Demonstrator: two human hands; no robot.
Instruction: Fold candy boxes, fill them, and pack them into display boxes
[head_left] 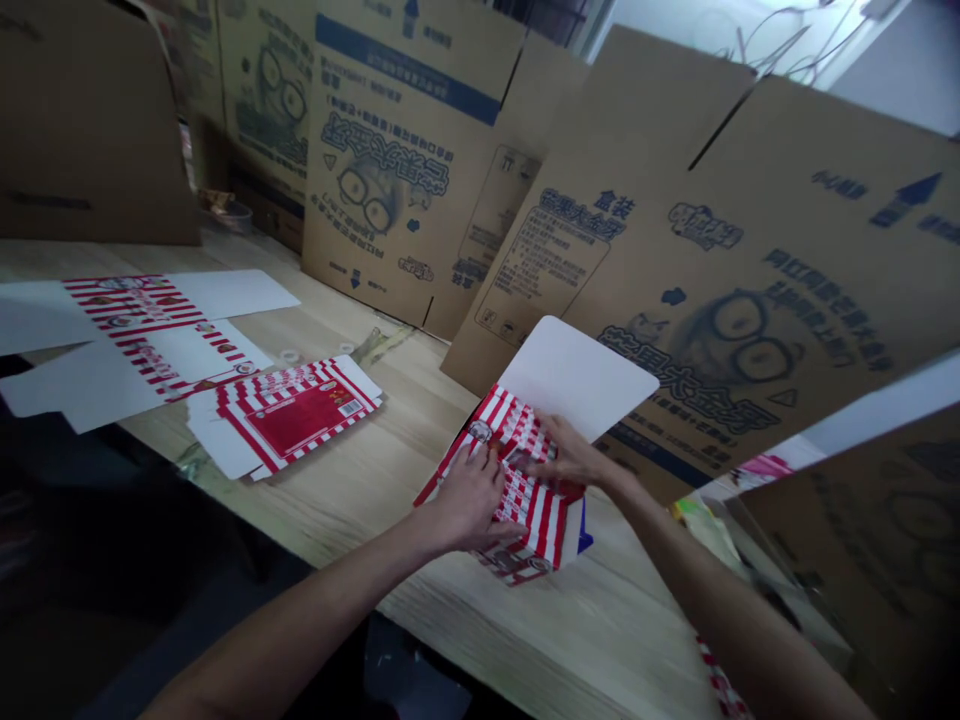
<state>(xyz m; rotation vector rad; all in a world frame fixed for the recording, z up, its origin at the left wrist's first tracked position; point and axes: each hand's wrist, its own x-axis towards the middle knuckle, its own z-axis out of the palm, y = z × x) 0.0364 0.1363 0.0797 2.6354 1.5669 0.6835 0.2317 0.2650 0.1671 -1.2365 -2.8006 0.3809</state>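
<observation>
**Centrally, a striped carton (546,515) on a wooden table (360,510)**

Its white flap (577,375) extends toward a printed cardboard box (712,270). The left hand (466,497) rests on the carton, fingers spread; the right hand (568,453) touches it nearer the flap, fingers apart.

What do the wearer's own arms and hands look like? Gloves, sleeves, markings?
Left hand and right hand: both ungloved. Forearms bare as far as they show, no sleeves, watch or bracelet visible. Rings or small markings: too blurred to tell.
</observation>
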